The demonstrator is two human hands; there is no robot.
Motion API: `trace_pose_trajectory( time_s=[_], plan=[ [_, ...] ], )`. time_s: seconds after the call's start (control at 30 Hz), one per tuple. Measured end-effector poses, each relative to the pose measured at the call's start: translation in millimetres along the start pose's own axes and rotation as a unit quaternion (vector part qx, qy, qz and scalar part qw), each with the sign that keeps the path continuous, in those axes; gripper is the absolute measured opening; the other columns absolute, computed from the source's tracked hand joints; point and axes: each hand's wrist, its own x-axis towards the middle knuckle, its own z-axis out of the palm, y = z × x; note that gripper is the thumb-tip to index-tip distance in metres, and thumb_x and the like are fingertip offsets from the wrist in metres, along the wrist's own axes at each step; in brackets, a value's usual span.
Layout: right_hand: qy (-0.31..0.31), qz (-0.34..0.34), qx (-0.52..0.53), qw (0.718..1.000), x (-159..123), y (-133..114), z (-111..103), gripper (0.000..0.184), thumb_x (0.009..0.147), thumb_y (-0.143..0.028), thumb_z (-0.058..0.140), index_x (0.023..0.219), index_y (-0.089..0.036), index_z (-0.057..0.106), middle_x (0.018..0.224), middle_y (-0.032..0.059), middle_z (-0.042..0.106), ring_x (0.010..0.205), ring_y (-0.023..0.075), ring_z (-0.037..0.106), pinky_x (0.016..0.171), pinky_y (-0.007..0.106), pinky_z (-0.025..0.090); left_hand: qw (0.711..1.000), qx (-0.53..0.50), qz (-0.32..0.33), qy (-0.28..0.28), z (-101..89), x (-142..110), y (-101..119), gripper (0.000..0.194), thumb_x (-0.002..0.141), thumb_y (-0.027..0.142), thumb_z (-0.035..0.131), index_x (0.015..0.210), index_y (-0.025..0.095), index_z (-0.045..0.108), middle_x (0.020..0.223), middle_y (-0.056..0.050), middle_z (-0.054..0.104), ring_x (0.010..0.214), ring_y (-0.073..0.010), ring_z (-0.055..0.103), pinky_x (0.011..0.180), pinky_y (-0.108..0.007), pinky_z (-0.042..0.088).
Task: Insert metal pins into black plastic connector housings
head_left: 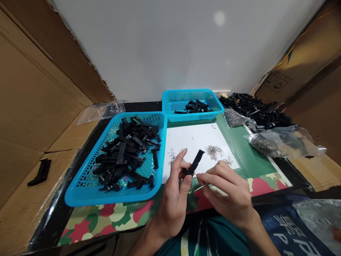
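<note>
My left hand (pixel 174 195) is closed around a black plastic part (pixel 196 161), long and narrow, which it holds tilted up above the table's front edge. Close beside it, my right hand (pixel 227 190) pinches a thin metal tool (pixel 200 187), perhaps tweezers; its tip is near the lower end of the part. What the right fingertips touch there is too small to tell. Behind both hands lies a white sheet (pixel 186 135) with a pile of tiny bent wire springs (pixel 214 152) and another small heap (pixel 172 156) partly behind my left fingers.
A large blue basket (pixel 80 192) of black parts stands at left, a second blue basket (pixel 193 117) behind the sheet. Black parts (pixel 261 110) pile up at back right, beside plastic bags (pixel 269 144) of small metal pieces. One black part (pixel 41 172) lies on cardboard at far left.
</note>
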Motion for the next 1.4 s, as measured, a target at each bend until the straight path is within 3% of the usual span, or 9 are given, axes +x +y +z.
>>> trace_pose_trajectory(
  time_s=[0.1,0.2,0.6,0.8,0.97,1.13,1.4],
  plan=[
    [-0.025,-0.038,-0.035,0.998,-0.5,-0.3,2.9,0.024,0.093,0.005,0.064,0.107,-0.012,0.071,0.081,0.0084,0.068,0.071,0.0187,0.05,0.062,0.033,0.044,0.998,0.043,-0.01,-0.038,-2.7,0.2,2.7,0.055,0.115,0.042,0.039,0.168,0.046,0.025,0.135,-0.003,0.057,0.118,-0.022,0.061,0.107,-0.038,0.046],
    [-0.017,-0.048,-0.052,0.997,-3.8,-0.7,6.5,0.026,0.092,0.007,0.063,0.111,-0.011,0.069,0.081,0.0092,0.067,0.073,0.0192,0.048,0.063,0.033,0.043,0.998,0.054,-0.003,-0.031,-3.3,1.4,6.1,0.054,0.115,0.042,0.038,0.168,0.044,0.027,0.139,-0.003,0.058,0.124,-0.0234,0.06,0.112,-0.039,0.044],
    [0.002,-0.057,-0.081,0.995,-3.6,-0.7,4.3,0.032,0.095,0.004,0.062,0.122,-0.013,0.067,0.081,0.008,0.067,0.072,0.02,0.05,0.062,0.034,0.045,0.998,0.045,0.033,0.019,-0.9,0.5,2.6,0.05,0.114,0.037,0.042,0.164,0.038,0.039,0.145,-0.006,0.059,0.13,-0.0249,0.059,0.114,-0.042,0.047],
    [-0.021,-0.078,-0.128,0.989,-0.8,-0.8,7.7,0.024,0.1,0.0,0.058,0.118,-0.011,0.067,0.08,0.0085,0.067,0.073,0.0204,0.051,0.064,0.034,0.045,0.993,0.085,0.071,0.032,-0.5,2.9,0.0,0.048,0.115,0.03,0.043,0.161,0.041,0.041,0.149,-0.003,0.058,0.139,-0.022,0.055,0.113,-0.036,0.049],
    [-0.049,-0.089,-0.134,0.986,1.8,-0.9,1.5,0.019,0.103,-0.002,0.054,0.115,-0.008,0.069,0.08,0.0098,0.066,0.073,0.0207,0.048,0.063,0.034,0.043,0.991,0.078,0.103,0.033,2.4,1.1,-9.4,0.052,0.114,0.024,0.045,0.162,0.04,0.036,0.141,-0.005,0.06,0.13,-0.0204,0.061,0.11,-0.036,0.051],
    [-0.065,-0.089,-0.142,0.984,4.7,-1.9,-1.8,0.02,0.106,-0.005,0.051,0.11,-0.008,0.07,0.077,0.0089,0.064,0.072,0.0203,0.045,0.063,0.034,0.042,0.984,0.092,0.149,0.016,2.2,1.3,-12.1,0.055,0.113,0.018,0.044,0.162,0.039,0.033,0.146,-0.005,0.057,0.133,-0.0192,0.059,0.114,-0.036,0.049],
    [-0.059,-0.099,-0.135,0.984,5.0,-0.3,-3.7,0.027,0.106,-0.001,0.045,0.107,-0.01,0.071,0.081,0.01,0.066,0.074,0.0202,0.047,0.063,0.034,0.042,0.996,0.048,0.075,-0.011,-1.8,0.1,-4.0,0.043,0.114,0.027,0.041,0.156,0.037,0.038,0.137,-0.006,0.058,0.132,-0.022,0.057,0.11,-0.038,0.051]
  ],
)
